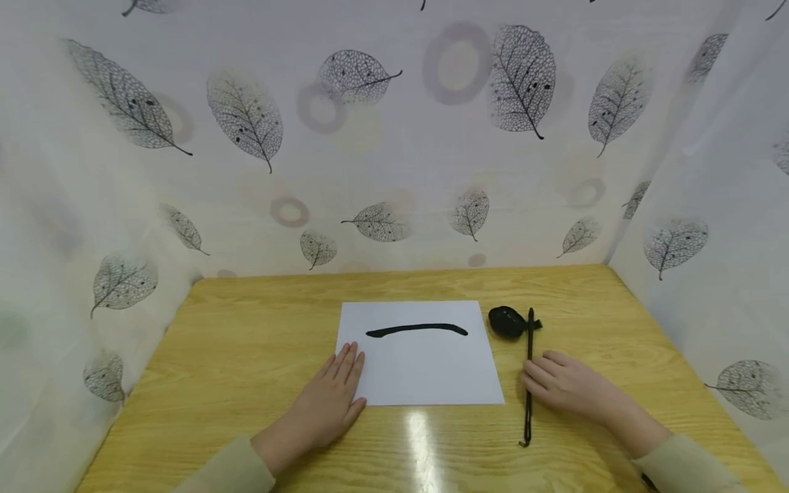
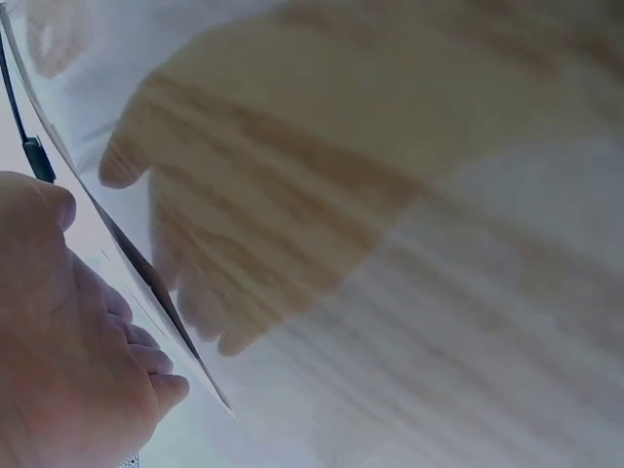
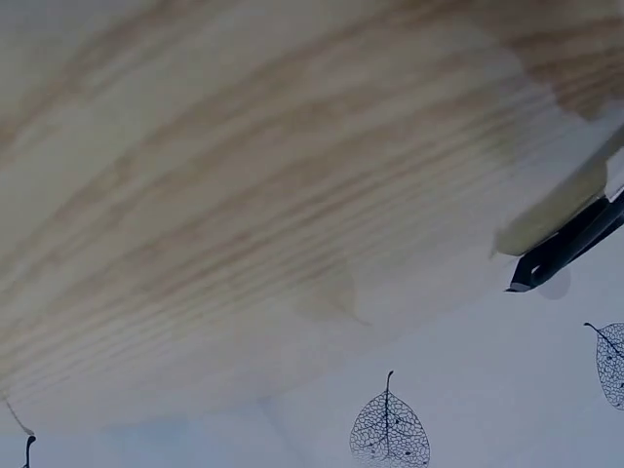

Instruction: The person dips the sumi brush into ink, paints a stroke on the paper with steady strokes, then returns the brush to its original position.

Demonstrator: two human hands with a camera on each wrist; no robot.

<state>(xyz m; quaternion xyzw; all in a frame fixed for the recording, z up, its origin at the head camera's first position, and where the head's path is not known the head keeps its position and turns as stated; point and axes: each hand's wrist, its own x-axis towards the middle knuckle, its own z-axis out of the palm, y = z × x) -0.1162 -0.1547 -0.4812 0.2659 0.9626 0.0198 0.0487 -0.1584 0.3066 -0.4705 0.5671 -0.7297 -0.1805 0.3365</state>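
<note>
A sheet of white paper [image 1: 425, 373] lies on the table with one long black brushstroke [image 1: 419, 328] across its upper half. My left hand [image 1: 329, 397] rests flat on the paper's left edge, fingers extended and close together. In the left wrist view, that hand [image 2: 83, 331] appears beside the sheet's edge. To the right of the paper, my right hand [image 1: 564, 383] grips the middle of a slim black calligraphy brush [image 1: 528, 418], its fingers curled over the shaft. The brush's far end crosses the narrow stem of a black rounded ink dish [image 1: 507, 322]. My right fingers are outside the right wrist view.
The glossy wood-grain table [image 1: 259, 329] reflects light and the hands. Pale curtains with leaf prints [image 1: 382, 222] enclose the back and both sides. A small dark object [image 1: 648, 482] shows beneath the right sleeve [image 1: 684, 465].
</note>
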